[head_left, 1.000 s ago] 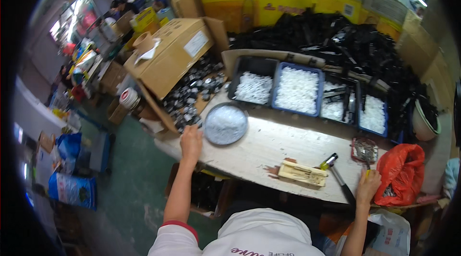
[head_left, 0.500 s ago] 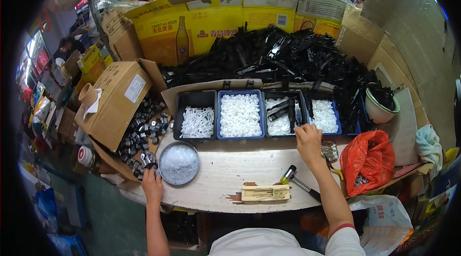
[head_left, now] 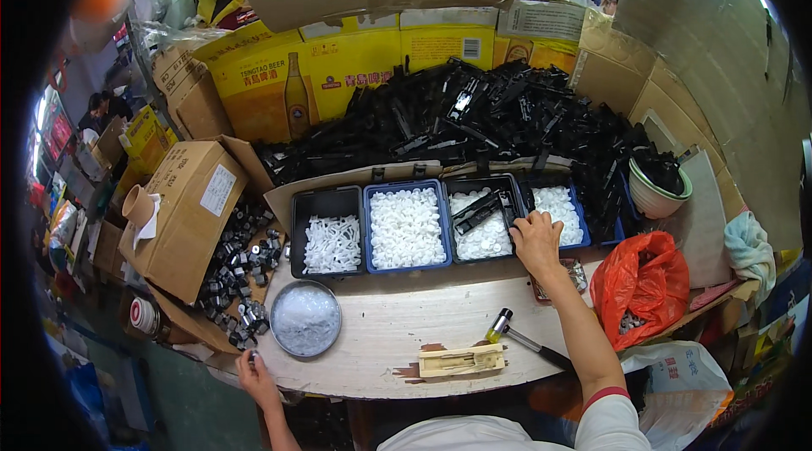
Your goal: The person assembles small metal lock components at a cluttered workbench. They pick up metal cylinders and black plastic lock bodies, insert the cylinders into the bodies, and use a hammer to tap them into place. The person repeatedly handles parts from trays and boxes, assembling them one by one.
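White worktable (head_left: 372,358) fills the middle, plastic bins (head_left: 409,268) close, likely for easy reach. Lower left, left hand (head_left: 256,380) pinches a small dark part (head_left: 252,355); right hand (head_left: 539,242) curls near bins, hold unclear.

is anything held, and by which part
The left hand pinches a small dark piece, by which part is unclear; whether the right hand holds anything cannot be told.

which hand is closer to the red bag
Right. The right hand is a little left of the red bag; the left hand is much farther left, near the round pan.
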Action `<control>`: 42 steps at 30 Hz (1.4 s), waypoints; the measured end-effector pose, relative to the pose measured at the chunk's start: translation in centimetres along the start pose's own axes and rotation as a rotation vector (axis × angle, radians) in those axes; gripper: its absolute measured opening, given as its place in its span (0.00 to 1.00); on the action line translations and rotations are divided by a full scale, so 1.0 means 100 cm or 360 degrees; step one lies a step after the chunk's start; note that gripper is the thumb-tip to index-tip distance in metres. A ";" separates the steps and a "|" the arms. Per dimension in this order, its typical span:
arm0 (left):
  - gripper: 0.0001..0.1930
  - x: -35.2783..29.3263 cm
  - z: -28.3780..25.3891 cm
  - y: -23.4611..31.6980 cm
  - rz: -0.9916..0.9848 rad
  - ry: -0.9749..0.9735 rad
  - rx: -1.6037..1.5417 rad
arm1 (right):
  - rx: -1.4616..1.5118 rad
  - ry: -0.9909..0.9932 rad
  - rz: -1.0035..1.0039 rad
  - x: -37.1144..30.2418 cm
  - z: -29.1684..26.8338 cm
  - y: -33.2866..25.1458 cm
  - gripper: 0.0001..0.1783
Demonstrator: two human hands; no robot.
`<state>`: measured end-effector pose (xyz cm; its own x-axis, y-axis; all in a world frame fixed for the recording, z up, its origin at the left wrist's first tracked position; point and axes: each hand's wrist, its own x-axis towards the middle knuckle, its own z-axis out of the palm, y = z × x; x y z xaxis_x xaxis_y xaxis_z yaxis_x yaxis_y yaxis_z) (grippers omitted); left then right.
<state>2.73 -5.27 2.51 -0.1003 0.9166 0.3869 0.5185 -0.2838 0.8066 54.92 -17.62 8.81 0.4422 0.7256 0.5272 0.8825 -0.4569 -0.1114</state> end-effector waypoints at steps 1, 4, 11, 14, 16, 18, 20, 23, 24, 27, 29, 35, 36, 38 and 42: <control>0.10 -0.004 -0.001 0.004 -0.0082 0.0095 -0.0116 | 0.0020 0.0002 -0.0004 0.000 0.000 -0.001 0.06; 0.10 -0.026 -0.003 0.035 0.0141 0.0138 0.0015 | 0.0110 0.0048 -0.0149 0.001 0.002 -0.006 0.05; 0.17 -0.083 0.045 0.046 -0.0106 -0.0909 0.0508 | 0.0185 -0.0008 -0.0174 0.001 0.009 -0.020 0.04; 0.11 -0.103 0.066 0.073 0.0218 -0.0827 0.0075 | 0.0044 0.0040 -0.0108 0.003 0.012 -0.011 0.07; 0.11 -0.101 0.074 0.109 0.0350 -0.0730 -0.0195 | 0.0202 0.0039 -0.0003 0.007 0.014 -0.006 0.07; 0.12 -0.099 0.083 0.120 0.0441 -0.0677 -0.0343 | 0.0621 0.0028 0.0179 0.014 0.004 0.003 0.07; 0.12 -0.096 0.090 0.117 0.0481 -0.0668 -0.0311 | 0.0955 -0.0074 0.0053 0.013 -0.008 0.009 0.07; 0.11 -0.096 0.091 0.119 0.0364 -0.0698 -0.0249 | 0.0925 -0.0405 -0.0154 0.006 -0.020 0.010 0.09; 0.11 -0.096 0.092 0.120 0.0295 -0.0720 -0.0232 | 0.0858 -0.0439 -0.0180 0.006 -0.027 0.005 0.10; 0.11 -0.097 0.097 0.116 0.0375 -0.0690 -0.0249 | 0.0537 -0.0371 -0.0214 0.017 -0.020 0.004 0.11; 0.11 -0.097 0.098 0.114 0.0346 -0.0694 -0.0242 | 0.0322 -0.0189 -0.0301 0.033 -0.005 0.001 0.12; 0.11 -0.093 0.094 0.120 0.0337 -0.0698 -0.0173 | 0.0035 -0.0218 -0.0650 0.065 0.023 -0.017 0.11; 0.11 -0.093 0.094 0.120 0.0310 -0.0702 -0.0181 | 0.0099 -0.0273 -0.0608 0.070 0.014 -0.015 0.11; 0.10 -0.092 0.096 0.121 0.0305 -0.0694 -0.0204 | 0.0295 -0.0209 -0.0500 0.075 0.001 -0.009 0.09; 0.10 -0.093 0.096 0.119 0.0336 -0.0691 -0.0248 | 0.0527 -0.0315 -0.0349 0.073 -0.021 -0.002 0.09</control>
<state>18.03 -14.51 4.23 0.3724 0.8579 0.3539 0.3534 -0.4837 0.8007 57.64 -13.32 14.42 0.2324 0.8862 0.4008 0.9483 -0.1149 -0.2959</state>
